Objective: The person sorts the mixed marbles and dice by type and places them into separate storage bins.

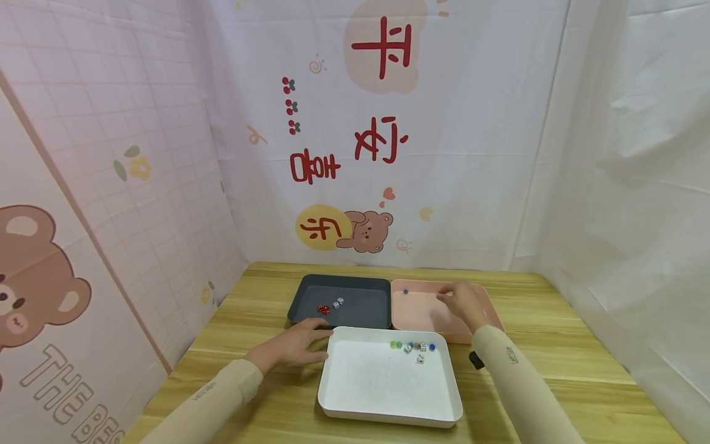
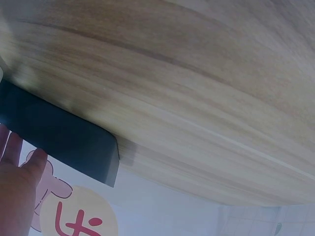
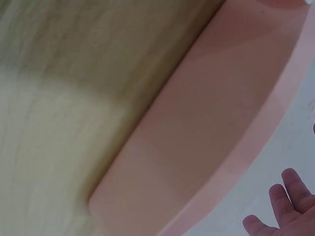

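Observation:
Over the pink tray [image 1: 421,323], my right hand [image 1: 465,302] reaches in from the front right, thumb and fingertips close together; whether they pinch anything I cannot tell. Left of those fingertips lies a small blue die [image 1: 406,291]. Several dice [image 1: 408,349], green, blue and white, sit at the back right inside the white tray [image 1: 360,376]. My left hand [image 1: 294,344] has its fingers extended between that tray's left rim and the dark grey tray [image 1: 360,311]. In the dark tray are red dice [image 1: 324,309] and whitish dice [image 1: 338,303].
All the trays stand on a wood-grain table [image 1: 255,296], the dark and pink ones side by side behind the white one. A black object [image 1: 476,360] shows beside my right sleeve. Printed cloth [image 1: 471,154] hangs behind the table and at both sides.

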A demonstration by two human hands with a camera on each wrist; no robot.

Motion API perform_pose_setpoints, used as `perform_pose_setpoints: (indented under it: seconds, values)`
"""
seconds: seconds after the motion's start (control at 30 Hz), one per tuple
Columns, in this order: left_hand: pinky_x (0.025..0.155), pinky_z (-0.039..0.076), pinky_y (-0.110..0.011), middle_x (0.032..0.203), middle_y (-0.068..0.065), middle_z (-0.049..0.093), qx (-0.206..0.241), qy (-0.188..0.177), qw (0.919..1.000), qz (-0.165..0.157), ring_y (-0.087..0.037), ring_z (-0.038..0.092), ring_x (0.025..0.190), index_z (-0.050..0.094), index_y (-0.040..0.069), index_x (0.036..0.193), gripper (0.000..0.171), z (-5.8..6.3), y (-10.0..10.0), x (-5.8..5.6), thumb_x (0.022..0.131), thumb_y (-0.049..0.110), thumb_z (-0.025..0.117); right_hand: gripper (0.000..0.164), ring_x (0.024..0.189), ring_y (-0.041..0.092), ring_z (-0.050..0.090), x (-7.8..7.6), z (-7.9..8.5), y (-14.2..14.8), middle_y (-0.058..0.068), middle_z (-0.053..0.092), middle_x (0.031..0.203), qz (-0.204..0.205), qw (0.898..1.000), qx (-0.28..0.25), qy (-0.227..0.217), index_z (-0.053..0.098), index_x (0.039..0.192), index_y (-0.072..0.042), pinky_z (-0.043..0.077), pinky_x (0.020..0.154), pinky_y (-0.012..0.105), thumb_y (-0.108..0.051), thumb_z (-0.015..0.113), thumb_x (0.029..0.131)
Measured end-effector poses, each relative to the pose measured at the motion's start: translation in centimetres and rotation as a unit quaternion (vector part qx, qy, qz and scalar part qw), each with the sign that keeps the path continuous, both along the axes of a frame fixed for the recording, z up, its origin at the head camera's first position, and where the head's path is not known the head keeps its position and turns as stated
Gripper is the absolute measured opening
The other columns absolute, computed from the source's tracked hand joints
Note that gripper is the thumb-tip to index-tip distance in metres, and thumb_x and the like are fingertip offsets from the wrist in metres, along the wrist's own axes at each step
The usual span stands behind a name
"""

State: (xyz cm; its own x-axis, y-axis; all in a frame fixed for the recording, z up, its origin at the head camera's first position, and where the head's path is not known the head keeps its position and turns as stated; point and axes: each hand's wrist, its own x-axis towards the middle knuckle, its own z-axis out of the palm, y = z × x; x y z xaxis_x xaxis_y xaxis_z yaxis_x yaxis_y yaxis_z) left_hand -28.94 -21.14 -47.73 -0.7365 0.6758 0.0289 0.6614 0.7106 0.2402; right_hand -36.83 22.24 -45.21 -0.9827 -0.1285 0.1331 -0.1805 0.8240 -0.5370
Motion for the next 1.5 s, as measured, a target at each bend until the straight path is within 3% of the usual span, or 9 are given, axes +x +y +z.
perform_pose_setpoints:
  seconds: [0.27, 0.6, 0.93, 1.13, 1.5]
  values:
    - [0.108, 0.038, -0.051, 0.146, -0.015, 0.044, 0.000, -0.007, 0.9999, 0.008, -0.034, 0.041, 0.135, 0.055, 0.007, 0.142, 0.059, -0.1, 0.2, -0.2, 0.096, 0.042, 0.061, 0.023, 0.111, 0.036, 0.060, 0.1, -1.0, 0.8, 0.013, 0.070, 0.114, -0.021, 1.000, 0.004, 0.013, 0.074, 0.114, -0.005, 0.049, 0.093, 0.052, -0.017, 0.066, 0.097]
    - [0.108, 0.038, -0.050, 0.145, -0.015, 0.044, 0.003, -0.007, 0.9999, 0.007, -0.033, 0.042, 0.134, 0.055, 0.008, 0.142, 0.058, 0.0, 0.2, 0.0, 0.095, 0.041, 0.061, 0.018, 0.096, 0.030, 0.063, -0.3, -2.1, 0.9, 0.013, 0.071, 0.109, -0.015, 0.999, 0.004, 0.030, 0.075, 0.106, -0.006, 0.051, 0.085, 0.050, -0.017, 0.067, 0.095]
    - [0.107, 0.039, -0.048, 0.145, -0.013, 0.044, 0.002, -0.005, 0.9999, 0.013, -0.032, 0.043, 0.133, 0.055, 0.009, 0.142, 0.057, 0.2, 0.2, 0.2, 0.095, 0.041, 0.062, 0.028, 0.113, 0.041, 0.058, -0.4, -2.3, 0.6, 0.018, 0.066, 0.123, -0.024, 0.999, 0.033, 0.016, 0.071, 0.118, -0.005, 0.044, 0.094, 0.061, -0.022, 0.064, 0.097]
    - [0.107, 0.039, -0.049, 0.145, -0.014, 0.044, 0.005, -0.006, 0.9999, 0.013, -0.033, 0.042, 0.133, 0.055, 0.007, 0.142, 0.058, 0.1, 0.2, 0.2, 0.095, 0.041, 0.062, 0.023, 0.111, 0.038, 0.061, -0.4, -2.0, 1.1, 0.015, 0.070, 0.116, -0.014, 0.999, 0.020, 0.021, 0.073, 0.115, -0.006, 0.049, 0.092, 0.055, -0.019, 0.065, 0.097]
    - [0.107, 0.039, -0.051, 0.145, -0.016, 0.044, 0.012, -0.010, 0.9998, 0.012, -0.034, 0.042, 0.134, 0.055, 0.006, 0.142, 0.058, 0.2, 0.2, 0.2, 0.095, 0.040, 0.062, 0.024, 0.110, 0.034, 0.060, 0.1, -0.6, 1.2, 0.009, 0.070, 0.115, -0.022, 0.997, 0.068, 0.018, 0.075, 0.116, -0.013, 0.049, 0.091, 0.051, -0.024, 0.065, 0.098]
